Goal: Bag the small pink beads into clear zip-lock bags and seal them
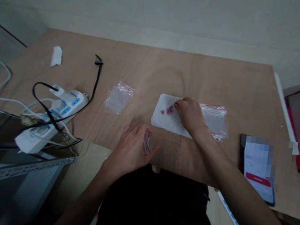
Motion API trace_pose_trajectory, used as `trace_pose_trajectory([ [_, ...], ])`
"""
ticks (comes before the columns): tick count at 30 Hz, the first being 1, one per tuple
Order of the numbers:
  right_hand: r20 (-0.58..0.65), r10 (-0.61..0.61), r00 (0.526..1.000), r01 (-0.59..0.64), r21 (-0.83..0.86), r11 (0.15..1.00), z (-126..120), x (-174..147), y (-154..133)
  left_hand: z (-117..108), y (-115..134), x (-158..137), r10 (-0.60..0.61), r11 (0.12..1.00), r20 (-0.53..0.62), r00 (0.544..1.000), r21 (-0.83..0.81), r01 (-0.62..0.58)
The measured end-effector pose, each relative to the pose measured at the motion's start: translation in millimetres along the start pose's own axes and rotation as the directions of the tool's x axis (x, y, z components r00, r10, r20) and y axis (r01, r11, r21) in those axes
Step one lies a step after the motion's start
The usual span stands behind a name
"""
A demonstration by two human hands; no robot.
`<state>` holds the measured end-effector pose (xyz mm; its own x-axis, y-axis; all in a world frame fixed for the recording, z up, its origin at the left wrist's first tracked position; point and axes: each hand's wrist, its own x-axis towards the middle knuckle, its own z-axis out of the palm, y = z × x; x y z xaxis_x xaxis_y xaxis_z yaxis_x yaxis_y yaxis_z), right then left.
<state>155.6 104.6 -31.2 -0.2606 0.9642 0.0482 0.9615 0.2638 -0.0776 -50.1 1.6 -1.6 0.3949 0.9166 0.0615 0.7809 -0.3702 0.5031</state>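
My left hand (pixel 133 145), at the front edge of the table, is closed around a small clear zip bag (pixel 148 142) with a red strip; the bag's mouth appears to be held apart. My right hand (pixel 190 112) reaches over a white sheet (pixel 162 121), its fingertips pinched together beside a little cluster of pink-red pieces (pixel 169 110), too small to name. Whether a piece sits between those fingertips is hidden. Right of this hand lies a stack of clear zip bags (pixel 215 120). Another few zip bags (pixel 120 97) lie flat farther left.
A white power strip (pixel 69 106) with tangled cables covers the table's left end. The black cable (pixel 98 80) stretches toward the back. A scrap of white paper (pixel 57 56) lies at the back left. On the right rests a phone (pixel 257 167) with its screen lit.
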Motion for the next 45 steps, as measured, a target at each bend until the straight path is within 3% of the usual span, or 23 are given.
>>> trace_pose_trajectory([
  [14, -0.017, -0.004, 1.0, 0.008, 0.2, 0.98, -1, 1, 8, 5, -3, 1, 0.008, 1.0, -0.002, 1.0, 0.002, -0.008],
  [23, -0.053, 0.069, 0.996, -0.042, 0.401, 0.915, -9, -3, 10, 9, -18, 13, -0.067, 0.993, -0.146, 0.987, -0.106, 0.052],
  [25, -0.096, 0.09, 0.991, -0.022, 0.556, 0.831, -19, -13, -1, 13, -22, 18, -0.081, 0.987, -0.2, 0.976, -0.153, 0.051],
  [27, -0.156, 0.088, 0.984, 0.065, 0.77, 0.634, -32, -26, -18, 17, -24, 23, -0.07, 0.98, -0.265, 0.962, -0.198, 0.017],
  [29, -0.187, 0.021, 0.982, 0.158, 0.881, 0.445, -44, -39, -37, 22, -25, 26, -0.047, 0.969, -0.315, 0.948, -0.244, -0.033],
  [31, -0.17, -0.073, 0.983, 0.185, 0.9, 0.394, -51, -48, -55, 25, -25, 28, -0.038, 0.956, -0.331, 0.943, -0.287, -0.062],
  [36, -0.145, -0.234, 0.961, 0.243, 0.847, 0.474, -52, -49, -70, 24, -25, 27, -0.069, 0.936, -0.355, 0.932, -0.345, -0.062],
  [38, -0.183, -0.216, 0.959, 0.27, 0.823, 0.501, -46, -38, -67, 23, -28, 25, -0.104, 0.933, -0.405, 0.908, -0.355, -0.052],
  [42, -0.151, -0.074, 0.986, 0.155, 0.643, 0.75, -21, 3, -67, 19, -38, 17, -0.22, 0.919, -0.523, 0.823, -0.394, -0.004],
  [45, -0.017, -0.14, 0.99, 0.13, 0.489, 0.863, 3, 31, -76, 17, -49, 10, -0.278, 0.913, -0.557, 0.783, -0.407, 0.035],
])
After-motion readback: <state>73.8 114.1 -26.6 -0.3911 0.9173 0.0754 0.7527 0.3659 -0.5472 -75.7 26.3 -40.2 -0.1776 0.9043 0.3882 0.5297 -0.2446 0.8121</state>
